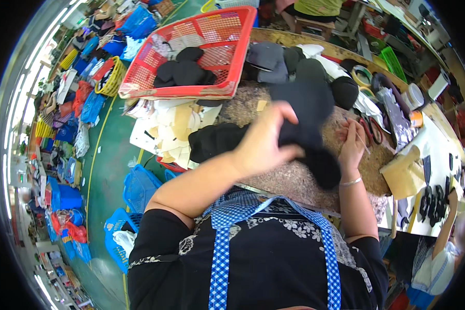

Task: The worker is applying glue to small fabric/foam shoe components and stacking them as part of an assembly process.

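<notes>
My left hand (268, 137) reaches across the workbench, thumb and fingers closed on a flat black rounded piece (307, 106), blurred by motion. Another black piece (323, 168) lies just below it, against the bench edge. Over on the right, my right hand (352, 142) pinches a thin pale stick (366, 144) that slants down past the fingers. Dark-handled scissors (372, 132) lie beside that hand. Under my left forearm sits a row of black pieces (217, 142).
A red plastic basket (232, 82) with several black pieces stands at the back left. Pale cut sheets (175, 129) lie below it. Grey and black pieces (268, 59), tape rolls (361, 75) and a white tub (413, 97) line the far side. Another person (439, 263) works at the right.
</notes>
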A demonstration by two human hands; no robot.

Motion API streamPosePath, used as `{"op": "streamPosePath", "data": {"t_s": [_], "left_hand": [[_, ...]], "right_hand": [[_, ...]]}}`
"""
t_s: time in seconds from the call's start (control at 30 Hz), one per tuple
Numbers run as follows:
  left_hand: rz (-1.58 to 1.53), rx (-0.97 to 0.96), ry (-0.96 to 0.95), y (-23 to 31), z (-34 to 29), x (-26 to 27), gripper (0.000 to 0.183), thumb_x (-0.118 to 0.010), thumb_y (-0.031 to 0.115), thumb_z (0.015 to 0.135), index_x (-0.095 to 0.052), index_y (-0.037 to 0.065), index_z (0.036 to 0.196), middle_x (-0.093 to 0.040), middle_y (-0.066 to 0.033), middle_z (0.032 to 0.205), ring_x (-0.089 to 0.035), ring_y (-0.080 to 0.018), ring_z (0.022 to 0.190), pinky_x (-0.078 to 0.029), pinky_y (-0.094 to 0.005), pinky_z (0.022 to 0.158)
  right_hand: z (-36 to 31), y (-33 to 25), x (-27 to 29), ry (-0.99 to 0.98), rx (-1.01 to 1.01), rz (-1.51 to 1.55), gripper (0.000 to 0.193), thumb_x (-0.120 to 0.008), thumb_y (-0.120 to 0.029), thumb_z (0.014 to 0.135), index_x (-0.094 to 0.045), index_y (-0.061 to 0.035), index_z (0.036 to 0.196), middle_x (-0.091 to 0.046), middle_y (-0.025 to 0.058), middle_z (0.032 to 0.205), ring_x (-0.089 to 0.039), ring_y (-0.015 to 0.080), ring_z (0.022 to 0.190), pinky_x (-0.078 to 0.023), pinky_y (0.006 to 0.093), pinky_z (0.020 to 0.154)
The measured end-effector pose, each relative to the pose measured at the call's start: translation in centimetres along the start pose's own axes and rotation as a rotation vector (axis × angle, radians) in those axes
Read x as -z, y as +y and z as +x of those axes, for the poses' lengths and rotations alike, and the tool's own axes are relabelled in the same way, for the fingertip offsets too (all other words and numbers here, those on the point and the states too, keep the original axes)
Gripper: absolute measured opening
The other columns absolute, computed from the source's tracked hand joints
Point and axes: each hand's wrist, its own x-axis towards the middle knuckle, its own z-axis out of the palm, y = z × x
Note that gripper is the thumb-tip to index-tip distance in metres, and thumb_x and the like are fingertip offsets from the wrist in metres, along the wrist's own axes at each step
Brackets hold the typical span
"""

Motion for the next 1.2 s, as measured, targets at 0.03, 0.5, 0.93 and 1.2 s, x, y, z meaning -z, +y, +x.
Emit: {"op": "streamPosePath", "data": {"t_s": [0.03,0.5,0.93,1.2], "left_hand": [[0.081,0.036,0.127,0.0,1.6,2.4,0.059,-0.077,0.004,0.057,-0.040,0.007,0.103,-0.048,-0.0097,0.101,-0.049,-0.0208,0.096,-0.042,-0.0324,0.082],[0.643,-0.267,0.349,-4.6,1.9,6.0,0.034,-0.068,0.022,0.072,-0.055,0.003,0.097,-0.056,-0.0146,0.096,-0.055,-0.0306,0.085,-0.046,-0.0381,0.074],[0.546,-0.122,-0.180,-5.8,-2.3,-1.2,0.027,-0.070,0.023,0.065,-0.063,0.007,0.086,-0.054,-0.0091,0.110,-0.051,-0.0253,0.095,-0.043,-0.0376,0.081],[0.499,-0.044,-0.294,-6.2,-2.0,-0.7,0.036,-0.069,0.024,0.067,-0.061,0.003,0.095,-0.055,-0.0105,0.110,-0.049,-0.0267,0.101,-0.043,-0.0359,0.086]], "right_hand": [[0.0,0.1,0.3,0.003,-0.019,-0.009,0.019,-0.045,-0.019,0.093,-0.052,-0.0043,0.101,-0.060,0.0050,0.087,-0.055,0.0075,0.067,-0.039,0.0190,0.058],[-2.0,-1.0,-3.7,-0.526,-0.005,-0.168,0.009,-0.054,-0.010,0.086,-0.055,-0.0006,0.088,-0.061,0.0049,0.080,-0.059,0.0111,0.074,-0.048,0.0243,0.066],[-1.9,-2.1,-5.8,-0.805,0.394,-0.622,0.007,-0.059,-0.001,0.074,-0.055,0.0009,0.079,-0.062,0.0161,0.083,-0.063,0.0225,0.075,-0.050,0.0273,0.065],[-2.8,-3.0,-5.7,-0.770,0.112,-0.295,0.006,-0.058,-0.002,0.072,-0.056,0.0004,0.077,-0.061,0.0119,0.073,-0.063,0.0204,0.073,-0.049,0.0300,0.065]]}}
